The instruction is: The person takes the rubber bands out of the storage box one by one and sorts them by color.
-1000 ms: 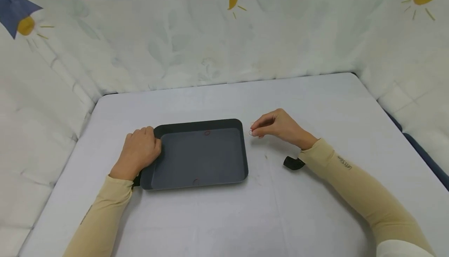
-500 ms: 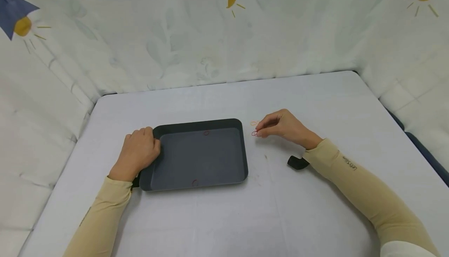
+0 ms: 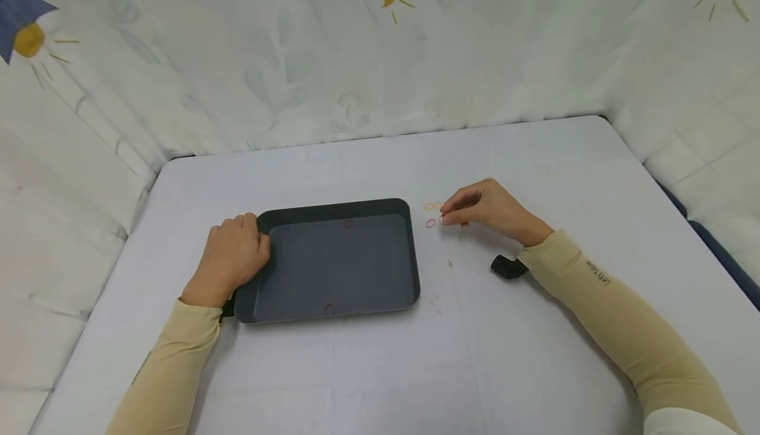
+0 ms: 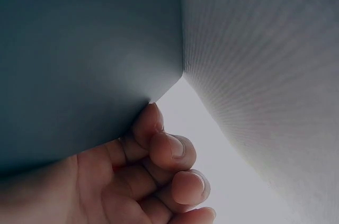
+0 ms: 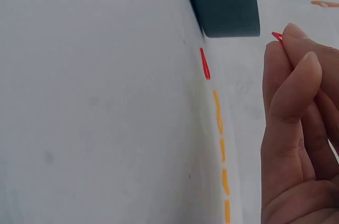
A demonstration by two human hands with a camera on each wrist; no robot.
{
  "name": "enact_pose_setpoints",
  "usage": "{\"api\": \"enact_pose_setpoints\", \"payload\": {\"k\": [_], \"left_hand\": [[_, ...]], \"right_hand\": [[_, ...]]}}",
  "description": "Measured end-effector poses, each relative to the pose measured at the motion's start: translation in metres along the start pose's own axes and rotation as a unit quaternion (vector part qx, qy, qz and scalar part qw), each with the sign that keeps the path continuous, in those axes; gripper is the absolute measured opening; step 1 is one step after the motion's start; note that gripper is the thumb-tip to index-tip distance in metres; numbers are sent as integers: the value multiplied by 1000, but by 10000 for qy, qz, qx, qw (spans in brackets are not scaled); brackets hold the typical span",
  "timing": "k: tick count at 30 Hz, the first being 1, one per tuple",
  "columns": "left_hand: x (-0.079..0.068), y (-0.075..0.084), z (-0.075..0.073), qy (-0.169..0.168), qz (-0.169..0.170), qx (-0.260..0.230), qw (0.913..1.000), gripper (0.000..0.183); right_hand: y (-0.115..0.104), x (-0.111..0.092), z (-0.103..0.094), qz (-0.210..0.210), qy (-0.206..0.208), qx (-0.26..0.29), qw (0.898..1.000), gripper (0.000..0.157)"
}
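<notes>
My left hand (image 3: pixel 230 257) grips the left rim of a dark grey baking tray (image 3: pixel 341 263). In the left wrist view its fingers (image 4: pixel 177 150) curl at the tray's edge, against the outer wall. Right of the tray, my right hand (image 3: pixel 489 210) pinches a small red rubber band (image 5: pixel 278 37) between thumb and fingertips. Another red rubber band (image 3: pixel 430 223) lies on the table just left of those fingertips. Behind it are orange rubber bands (image 3: pixel 429 206), which form a row in the right wrist view, partly hidden by the hand in the head view.
Inside the tray, one red band (image 3: pixel 348 223) lies near the far wall and another red band (image 3: pixel 329 309) near the front wall. A white cloth covers the table (image 3: pixel 380 369). A printed curtain (image 3: pixel 332 59) stands along the back and sides.
My right hand has shifted right, away from the tray. A red rubber band now lies on the table where its fingertips were, and the orange bands have come into view. The left hand keeps its grip.
</notes>
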State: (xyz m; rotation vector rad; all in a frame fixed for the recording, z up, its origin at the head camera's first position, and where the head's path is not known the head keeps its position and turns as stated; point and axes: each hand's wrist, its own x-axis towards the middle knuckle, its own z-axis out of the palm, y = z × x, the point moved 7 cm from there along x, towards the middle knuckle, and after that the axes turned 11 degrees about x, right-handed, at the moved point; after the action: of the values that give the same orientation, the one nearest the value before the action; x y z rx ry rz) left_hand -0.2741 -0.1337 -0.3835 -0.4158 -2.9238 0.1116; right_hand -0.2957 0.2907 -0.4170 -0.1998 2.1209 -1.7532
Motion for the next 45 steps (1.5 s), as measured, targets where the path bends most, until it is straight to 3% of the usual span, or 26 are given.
{"api": "enact_pose_setpoints", "payload": {"k": [7,20,27,33,45], "left_hand": [[1,-1,1,-102,-27,-63,9999,25],[-1,-2,1,3,-31,-43,10000,25],[0,-2,-1,29,4,-3,10000,26],[2,-3,2,-74,-7,5,10000,24],[4,-3,5,-247,-32,-71,9997,25]], "right_hand": [[3,2,-9,139,135,-102,9998,33],[11,8,-14,363,354,-183,9985,33],[13,10,-12,277,344,-433,9981,32],[14,11,-9,263,348,-330,9985,31],[14,10,-5,482,493,-535,9962,26]]}}
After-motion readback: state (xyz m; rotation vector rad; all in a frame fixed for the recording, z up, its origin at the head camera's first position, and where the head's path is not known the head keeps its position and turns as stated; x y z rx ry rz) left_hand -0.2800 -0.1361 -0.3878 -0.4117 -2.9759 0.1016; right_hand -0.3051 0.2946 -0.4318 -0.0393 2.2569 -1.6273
